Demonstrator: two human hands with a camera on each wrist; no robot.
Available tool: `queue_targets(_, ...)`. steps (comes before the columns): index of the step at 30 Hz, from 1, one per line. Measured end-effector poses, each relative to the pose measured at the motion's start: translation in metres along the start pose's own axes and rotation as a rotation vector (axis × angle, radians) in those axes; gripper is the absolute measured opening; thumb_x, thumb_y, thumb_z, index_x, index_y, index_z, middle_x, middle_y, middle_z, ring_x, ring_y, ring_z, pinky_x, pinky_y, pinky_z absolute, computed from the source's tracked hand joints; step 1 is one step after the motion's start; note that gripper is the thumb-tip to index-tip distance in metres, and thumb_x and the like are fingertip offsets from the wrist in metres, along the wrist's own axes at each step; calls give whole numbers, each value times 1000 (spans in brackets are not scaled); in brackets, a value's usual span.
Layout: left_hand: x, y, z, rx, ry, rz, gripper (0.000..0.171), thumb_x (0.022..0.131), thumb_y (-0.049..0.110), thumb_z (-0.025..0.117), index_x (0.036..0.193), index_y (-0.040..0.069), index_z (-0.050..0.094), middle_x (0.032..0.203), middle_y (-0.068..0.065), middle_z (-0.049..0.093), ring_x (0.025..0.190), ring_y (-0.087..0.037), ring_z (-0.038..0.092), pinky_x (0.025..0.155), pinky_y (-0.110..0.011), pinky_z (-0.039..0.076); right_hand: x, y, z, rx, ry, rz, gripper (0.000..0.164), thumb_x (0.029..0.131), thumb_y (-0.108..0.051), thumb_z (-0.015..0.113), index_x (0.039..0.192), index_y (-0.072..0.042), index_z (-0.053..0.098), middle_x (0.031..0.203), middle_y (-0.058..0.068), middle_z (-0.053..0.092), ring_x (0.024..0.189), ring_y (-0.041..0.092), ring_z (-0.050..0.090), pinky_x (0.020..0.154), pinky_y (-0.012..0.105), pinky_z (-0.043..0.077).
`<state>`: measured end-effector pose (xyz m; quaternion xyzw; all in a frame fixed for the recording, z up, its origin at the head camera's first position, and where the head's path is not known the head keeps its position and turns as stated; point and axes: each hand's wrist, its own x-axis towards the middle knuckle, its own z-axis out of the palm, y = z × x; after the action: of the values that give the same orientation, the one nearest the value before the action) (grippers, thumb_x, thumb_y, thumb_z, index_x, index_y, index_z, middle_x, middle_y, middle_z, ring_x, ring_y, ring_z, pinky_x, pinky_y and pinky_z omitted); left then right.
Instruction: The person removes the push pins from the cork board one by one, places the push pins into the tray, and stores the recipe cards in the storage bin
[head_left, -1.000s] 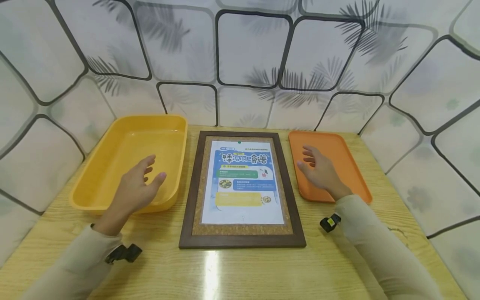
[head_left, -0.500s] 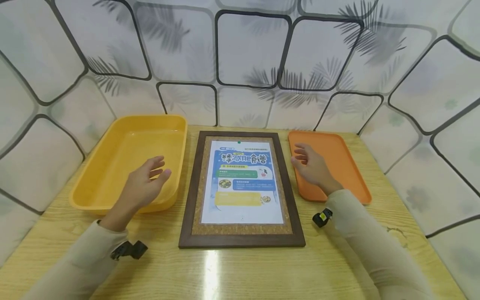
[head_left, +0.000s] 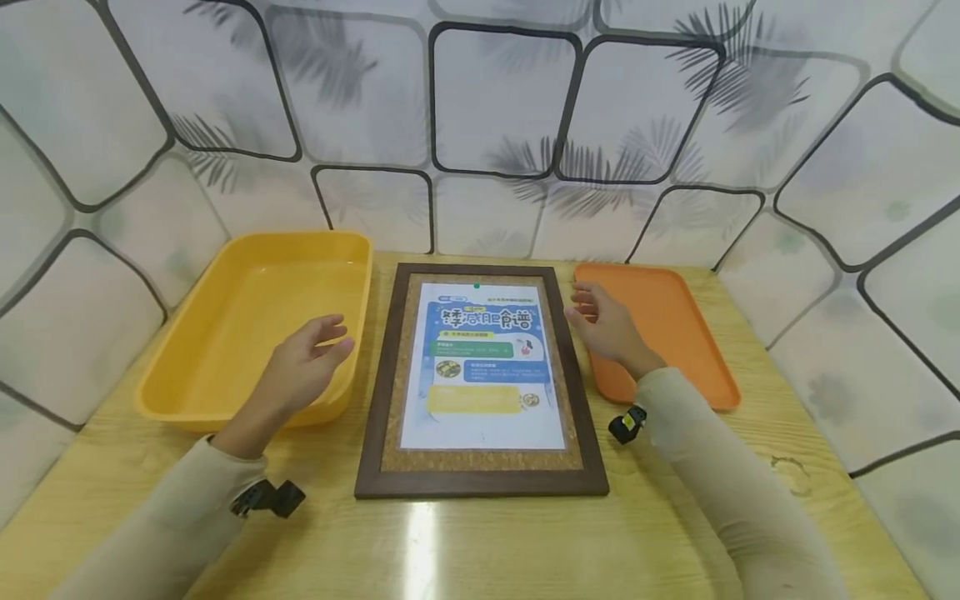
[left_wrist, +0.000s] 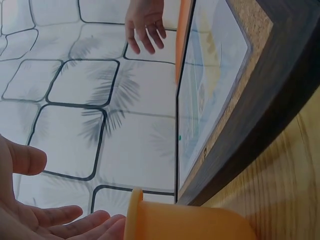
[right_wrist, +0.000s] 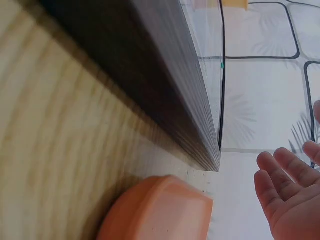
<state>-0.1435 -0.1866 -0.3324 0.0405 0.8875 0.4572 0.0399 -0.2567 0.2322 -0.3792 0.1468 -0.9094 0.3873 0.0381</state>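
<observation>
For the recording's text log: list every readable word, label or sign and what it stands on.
"季减肥食谱": large headline on the poster in the framed cork board; a character before it is unclear.
Small line above the headline: too small to read.
Green, blue and yellow text boxes: blurred.
Yellow bin, orange tray: no text.

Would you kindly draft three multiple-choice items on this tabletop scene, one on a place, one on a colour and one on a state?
1. Where does the framed poster lie?
A. Between the two trays
B. Inside the yellow tray
C. On top of the orange tray

2. What colour is the deep tray beside the left hand?
A. Green
B. Yellow
C. Blue

3. How is the right hand?
A. Gripping the frame
B. Clenched in a fist
C. Open, holding nothing

Answers:
1 A: the yellow tray lies on the frame's left and the orange tray on its right.
2 B: its walls and floor are yellow.
3 C: the fingers are spread and loose above the orange tray's near edge.
</observation>
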Motion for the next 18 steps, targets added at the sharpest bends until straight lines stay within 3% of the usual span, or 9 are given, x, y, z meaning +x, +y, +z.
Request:
queue_targets(7,6,4,7,-103,-46,-27,60,104,34,44,149,-2,27,145,-28,37,121,-46,48,99,-54,41,10,-3,0,-8,-32,33,54,99,-33,56,143,-7,39,136,20,52,118,38,54,96,53,45)
queue_targets(14,7,7,8,-186,4,-28,59,104,33,43,148,-3,28,144,-26,40,124,-43,46,101,-53,40,20,-8,6,8,-51,61,53,100,-33,54,144,-8,38,137,20,51,120,39,52,96,53,44)
queue_targets(18,9,10,11,-274,-17,-23,56,105,29,42,147,-5,28,145,-27,38,128,-41,42,102,-51,39,24,-11,9,25,-52,63,48,101,-28,52,142,-7,40,137,21,50,121,41,51,98,54,43)
